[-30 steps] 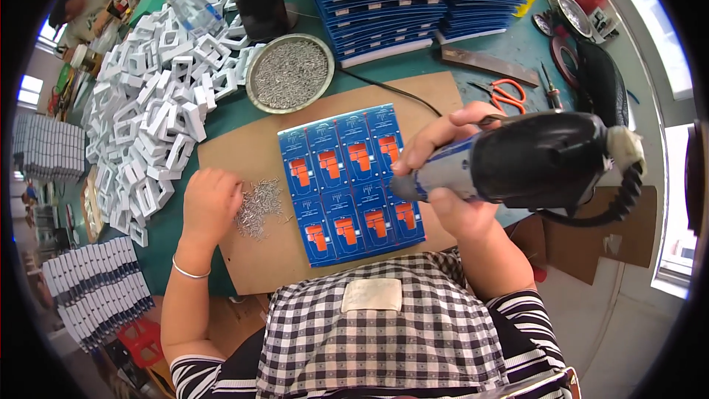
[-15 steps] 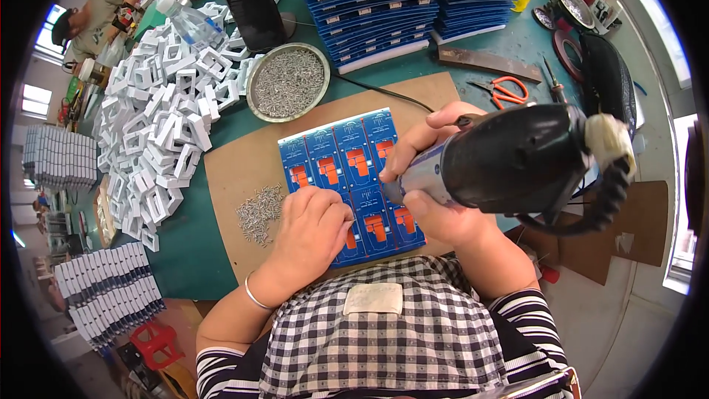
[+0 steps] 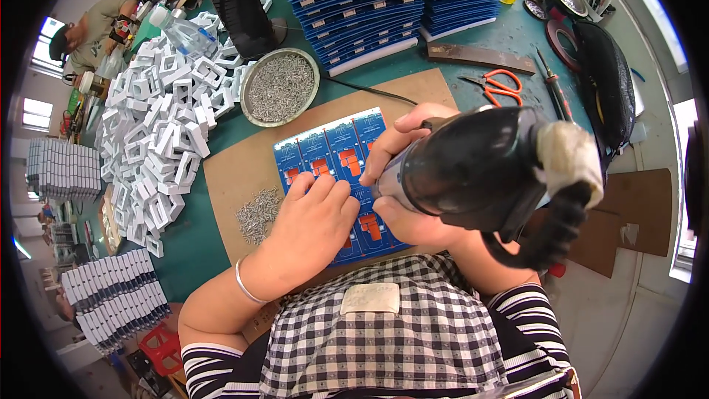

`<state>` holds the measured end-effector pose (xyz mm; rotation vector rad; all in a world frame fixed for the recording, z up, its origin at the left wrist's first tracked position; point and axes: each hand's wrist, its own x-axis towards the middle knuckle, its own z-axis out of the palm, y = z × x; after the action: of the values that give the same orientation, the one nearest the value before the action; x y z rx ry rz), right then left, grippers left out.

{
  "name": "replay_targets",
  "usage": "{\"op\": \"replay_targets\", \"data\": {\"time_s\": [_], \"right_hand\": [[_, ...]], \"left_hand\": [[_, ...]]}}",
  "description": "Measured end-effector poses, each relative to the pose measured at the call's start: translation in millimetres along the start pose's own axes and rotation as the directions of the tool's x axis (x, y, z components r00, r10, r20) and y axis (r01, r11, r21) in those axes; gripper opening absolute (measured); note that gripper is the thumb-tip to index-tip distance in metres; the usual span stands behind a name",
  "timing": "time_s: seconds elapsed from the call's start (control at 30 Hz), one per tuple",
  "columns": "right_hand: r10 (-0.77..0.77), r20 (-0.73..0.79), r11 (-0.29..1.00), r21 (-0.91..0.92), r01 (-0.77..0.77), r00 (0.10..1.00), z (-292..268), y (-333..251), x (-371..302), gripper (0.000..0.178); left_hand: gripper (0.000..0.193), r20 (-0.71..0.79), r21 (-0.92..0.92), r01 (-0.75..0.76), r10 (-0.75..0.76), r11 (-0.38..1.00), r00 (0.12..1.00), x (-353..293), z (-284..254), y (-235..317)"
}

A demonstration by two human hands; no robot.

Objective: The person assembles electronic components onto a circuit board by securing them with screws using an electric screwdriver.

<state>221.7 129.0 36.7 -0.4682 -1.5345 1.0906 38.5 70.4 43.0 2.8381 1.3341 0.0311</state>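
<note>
A black electric screwdriver (image 3: 473,170) with a thick ribbed cable is gripped in my right hand (image 3: 417,227), its body slanting over the work. Its tip is hidden behind my fingers. Under it lies a panel of blue circuit boards (image 3: 297,154) with orange parts, flat on a brown cardboard sheet (image 3: 225,177). My left hand (image 3: 316,214) rests on the panel's left part, fingers bent and drawn together close to the screwdriver's front end. Whatever its fingertips pinch is hidden. Beside this hand, a small heap of silvery screws (image 3: 258,214) sits on the cardboard.
A round metal dish (image 3: 314,107) full of screws stands behind the cardboard, beside a big pile of white plastic frames (image 3: 155,140). Stacked blue panels (image 3: 354,11) rise at the back. Orange-handled pliers (image 3: 502,87) and a soldering iron (image 3: 554,85) lie right. Another person (image 3: 96,29) works far left.
The screwdriver and my right hand have shifted left and a little nearer to me. My left hand has moved slightly up over the panel, its fingers staying bent.
</note>
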Motion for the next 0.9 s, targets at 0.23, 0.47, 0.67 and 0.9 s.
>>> {"op": "replay_targets", "data": {"time_s": [0.23, 0.47, 0.67, 0.9], "right_hand": [[0.034, -0.020, 0.999, 0.014, -0.034, 0.999, 7.8, 0.0, 3.6, 0.067], [0.066, -0.009, 0.998, 0.016, -0.066, 0.998, 1.1, 4.1, -3.2, 0.066], [0.105, -0.101, 0.923, 0.381, -0.059, 0.989, -3.7, 0.7, -12.3, 0.062], [0.057, 0.029, 0.925, 0.375, -0.064, 0.998, 6.2, -9.1, -10.2, 0.063]], "left_hand": [[0.010, -0.108, -0.056, 0.005, -0.011, 0.998, 0.994, 6.3, 7.3, 0.9], [0.017, -0.131, -0.125, 0.074, -0.090, 0.989, 0.987, -8.4, 24.5, 1.9], [0.024, -0.326, -0.349, 0.129, -0.249, 0.928, 0.912, -18.4, 53.2, 7.6], [0.025, -0.362, -0.426, 0.106, -0.276, 0.899, 0.890, -23.9, 57.9, 5.7]]}}
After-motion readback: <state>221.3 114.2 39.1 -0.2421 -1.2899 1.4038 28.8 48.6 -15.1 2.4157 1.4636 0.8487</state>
